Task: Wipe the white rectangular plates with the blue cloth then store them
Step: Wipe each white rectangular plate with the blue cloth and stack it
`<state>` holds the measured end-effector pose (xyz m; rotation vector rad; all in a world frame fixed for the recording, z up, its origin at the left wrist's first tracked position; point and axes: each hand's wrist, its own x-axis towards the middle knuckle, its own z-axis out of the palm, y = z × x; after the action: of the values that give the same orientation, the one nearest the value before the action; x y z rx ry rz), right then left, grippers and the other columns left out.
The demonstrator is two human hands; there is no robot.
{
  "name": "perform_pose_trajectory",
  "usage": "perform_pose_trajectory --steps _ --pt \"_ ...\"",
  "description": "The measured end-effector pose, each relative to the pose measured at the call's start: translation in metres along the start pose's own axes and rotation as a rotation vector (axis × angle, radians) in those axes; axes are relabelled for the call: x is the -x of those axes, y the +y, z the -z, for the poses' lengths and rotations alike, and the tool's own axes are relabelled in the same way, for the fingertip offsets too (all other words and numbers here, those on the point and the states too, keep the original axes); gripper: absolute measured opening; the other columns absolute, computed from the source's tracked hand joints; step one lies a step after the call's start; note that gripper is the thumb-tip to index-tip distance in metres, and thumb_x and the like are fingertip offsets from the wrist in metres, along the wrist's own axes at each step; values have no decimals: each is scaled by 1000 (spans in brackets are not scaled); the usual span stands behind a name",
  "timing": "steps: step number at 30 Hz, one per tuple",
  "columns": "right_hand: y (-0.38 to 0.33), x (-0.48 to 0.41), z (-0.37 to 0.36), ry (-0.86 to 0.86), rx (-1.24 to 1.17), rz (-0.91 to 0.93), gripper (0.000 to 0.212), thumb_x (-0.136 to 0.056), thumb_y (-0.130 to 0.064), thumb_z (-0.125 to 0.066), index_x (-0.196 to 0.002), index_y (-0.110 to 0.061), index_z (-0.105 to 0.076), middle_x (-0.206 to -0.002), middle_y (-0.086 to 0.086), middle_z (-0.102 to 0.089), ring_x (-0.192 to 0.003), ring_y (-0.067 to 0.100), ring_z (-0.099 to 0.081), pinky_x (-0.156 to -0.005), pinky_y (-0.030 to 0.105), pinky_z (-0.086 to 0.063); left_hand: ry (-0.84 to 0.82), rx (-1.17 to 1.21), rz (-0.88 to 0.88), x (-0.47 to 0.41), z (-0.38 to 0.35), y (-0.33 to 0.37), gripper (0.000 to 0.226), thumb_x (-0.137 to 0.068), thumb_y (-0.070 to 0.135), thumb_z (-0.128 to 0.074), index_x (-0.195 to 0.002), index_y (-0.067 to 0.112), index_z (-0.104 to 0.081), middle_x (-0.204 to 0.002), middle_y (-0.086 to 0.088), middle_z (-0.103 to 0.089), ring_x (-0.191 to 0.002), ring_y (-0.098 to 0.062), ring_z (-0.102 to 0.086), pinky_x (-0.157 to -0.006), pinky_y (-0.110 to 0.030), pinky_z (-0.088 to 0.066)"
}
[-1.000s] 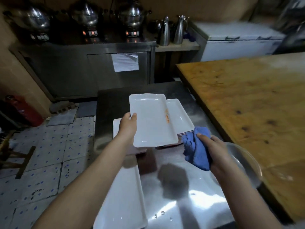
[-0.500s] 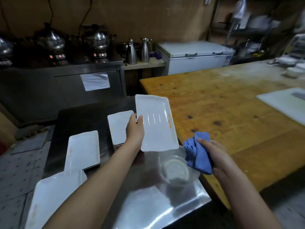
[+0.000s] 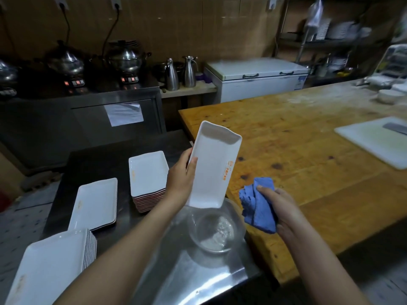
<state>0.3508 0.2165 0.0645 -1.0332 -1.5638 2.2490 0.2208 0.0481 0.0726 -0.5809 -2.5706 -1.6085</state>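
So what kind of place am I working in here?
Most likely a restaurant's back kitchen: stacks of identical white plates on a steel counter, lidded steel pots behind, and a chest freezer.

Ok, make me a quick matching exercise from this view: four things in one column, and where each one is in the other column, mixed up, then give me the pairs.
Things
1. white plate
2. blue cloth
3. glass bowl
4. cutting board

Places
A. lying on the wooden table, far right
B. gripped in the left hand, tilted up on end
C. standing on the steel counter, under the plate's lower end
D. bunched in the right hand

Pairs: 1-B, 2-D, 3-C, 4-A
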Motion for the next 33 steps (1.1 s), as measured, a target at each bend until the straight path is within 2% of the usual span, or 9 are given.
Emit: perform_pose_trajectory --steps 4,6,8,10,17,21,24,30,33 --pt "2 3 -2 -12 9 -21 14 -89 -17 -63 -88 -7 -53 -86 19 -65 -66 29 -64 -45 35 -52 30 21 21 4 -2 0 37 -100 34 -36 -135 24 -43 -118 4 -59 -97 -9 -55 -72 -20 -44" --pt "2 5 -3 -17 23 -29 15 -88 -17 -64 -86 -7 -53 -87 20 -66 -68 30 -65 -55 43 -56 37 2 26 4 -2 0 37 -100 33 -35 -135 23 -43 -114 6 -57 -96 -9 -54 -68 -15 -43" --pt "2 6 -5 -17 26 -36 15 -88 -17 -64 -85 -7 -53 -88 20 -66 -69 30 -65 -60 46 -57 20 -30 34 5 -3 -5 37 -100 33 -35 -135 23 -43 -117 3 -59 -99 -14 -57 -73 -22 -44" --pt "3 6 -7 -23 20 -44 15 -88 -17 -64 -85 -8 -53 -86 19 -66 -68 30 -65 -52 41 -56 -7 -46 58 8 -5 -12 36 -100 33 -35 -134 24 -45 -119 0 -61 -101 -16 -57 -79 -26 -43" --pt "3 3 -10 -30 13 -19 13 -88 -17 -64 -88 -6 -56 -81 15 -68 -64 24 -66 -52 32 -54 44 -9 53 8 3 -9 37 -100 33 -34 -134 21 -43 -109 8 -55 -96 -11 -54 -77 -25 -43" --pt "6 5 -15 -45 3 -34 13 -89 -15 -62 -87 -6 -55 -81 16 -66 -64 25 -65 -54 35 -54 23 -42 60 14 -1 -24 35 -100 33 -35 -132 24 -46 -114 2 -61 -101 -17 -58 -80 -30 -47" --pt "6 6 -17 -56 2 -40 12 -90 -15 -62 -86 -7 -54 -82 17 -66 -63 26 -65 -50 34 -53 44 -25 64 22 -3 -30 35 -100 31 -36 -132 22 -47 -110 7 -58 -101 -14 -57 -77 -25 -42" --pt "8 1 -14 -33 1 -36 13 -89 -16 -63 -88 -6 -54 -84 17 -67 -68 27 -65 -60 38 -55 124 17 32 15 5 -10 36 -101 28 -35 -134 17 -44 -109 12 -50 -98 -5 -49 -65 -6 -37" --pt "12 1 -18 -31 13 -43 13 -89 -15 -63 -87 -6 -53 -83 17 -66 -68 27 -64 -60 38 -55 75 9 56 19 1 -18 35 -101 28 -36 -133 19 -46 -108 9 -55 -99 -12 -54 -71 -19 -38"
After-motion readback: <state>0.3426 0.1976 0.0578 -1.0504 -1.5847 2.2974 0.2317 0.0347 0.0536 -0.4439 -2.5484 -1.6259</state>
